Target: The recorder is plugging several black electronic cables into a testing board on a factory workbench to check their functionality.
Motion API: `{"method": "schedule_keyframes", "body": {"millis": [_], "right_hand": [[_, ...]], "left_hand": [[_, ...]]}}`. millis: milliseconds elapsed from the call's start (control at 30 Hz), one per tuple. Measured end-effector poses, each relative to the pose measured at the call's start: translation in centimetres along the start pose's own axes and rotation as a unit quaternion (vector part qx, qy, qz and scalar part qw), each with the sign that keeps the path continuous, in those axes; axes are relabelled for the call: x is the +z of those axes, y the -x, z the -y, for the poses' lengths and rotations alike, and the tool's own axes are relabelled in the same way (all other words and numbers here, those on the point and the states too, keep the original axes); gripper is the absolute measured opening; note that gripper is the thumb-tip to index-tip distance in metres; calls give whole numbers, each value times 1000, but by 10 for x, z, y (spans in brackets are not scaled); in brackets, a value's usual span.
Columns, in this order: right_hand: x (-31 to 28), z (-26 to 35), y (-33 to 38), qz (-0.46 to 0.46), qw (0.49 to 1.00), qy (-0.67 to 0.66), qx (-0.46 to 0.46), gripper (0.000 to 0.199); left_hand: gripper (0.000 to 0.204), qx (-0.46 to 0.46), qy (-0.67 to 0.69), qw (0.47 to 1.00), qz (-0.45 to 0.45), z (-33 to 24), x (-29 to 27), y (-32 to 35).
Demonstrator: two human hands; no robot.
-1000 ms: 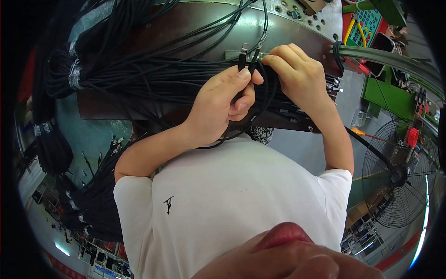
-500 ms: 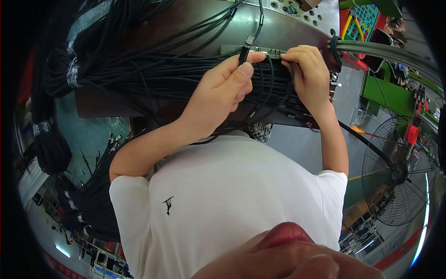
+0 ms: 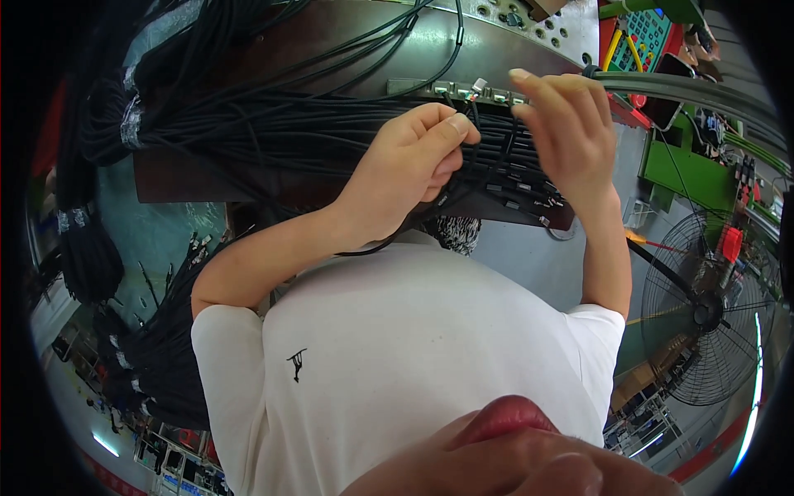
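My left hand is closed in a pinch on a black cable just below its metal-tipped connector, though the fingers partly hide the grip. That connector tilts up beside a narrow metal strip, where several silvery connector ends sit in a row. My right hand is raised off the right end of the strip, fingers apart and slightly blurred, with nothing seen in it. Under both hands a thick bundle of black cables lies across the dark brown table.
Clear wrap binds the cable bundle at the left, and more coiled black cables hang there. A perforated metal plate lies at the far right. Beyond the table's right end are a grey rail, green machinery and a floor fan.
My right hand has let go at the strip and lifted away to the right, its fingers spreading. The left hand has shifted right and a little nearer, bringing its connector rightward beside the strip.
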State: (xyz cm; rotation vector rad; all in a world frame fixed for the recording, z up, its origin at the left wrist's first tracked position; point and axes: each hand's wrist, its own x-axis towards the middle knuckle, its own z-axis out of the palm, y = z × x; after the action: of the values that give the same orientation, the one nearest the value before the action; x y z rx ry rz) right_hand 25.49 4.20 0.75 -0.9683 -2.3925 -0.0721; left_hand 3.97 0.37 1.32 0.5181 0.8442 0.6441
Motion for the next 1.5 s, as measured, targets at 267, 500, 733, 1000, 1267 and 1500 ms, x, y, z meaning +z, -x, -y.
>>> {"method": "schedule_keyframes", "body": {"millis": [267, 500, 733, 1000, 1267, 1500], "right_hand": [[-1, -13, 26, -18, 993, 13, 114, 23], [19, -20, 33, 53, 939, -235, 246, 16], [18, -23, 33, 61, 947, -208, 236, 12], [22, -87, -26, 104, 923, -295, 225, 20], [132, -218, -124, -195, 910, -164, 326, 24], [65, -150, -104, -93, 942, 138, 291, 25]], "left_hand": [[25, 182, -486, 848, 102, -12, -2, 14], [35, 454, -626, 634, -8, 2, -6, -20], [31, 404, -567, 716, 42, -29, -30, -15], [29, 257, -138, 957, 4, -96, -87, -145], [20, 57, 18, 998, 17, -93, -40, -153], [29, 49, 59, 993, 94, -103, -43, -119]]}}
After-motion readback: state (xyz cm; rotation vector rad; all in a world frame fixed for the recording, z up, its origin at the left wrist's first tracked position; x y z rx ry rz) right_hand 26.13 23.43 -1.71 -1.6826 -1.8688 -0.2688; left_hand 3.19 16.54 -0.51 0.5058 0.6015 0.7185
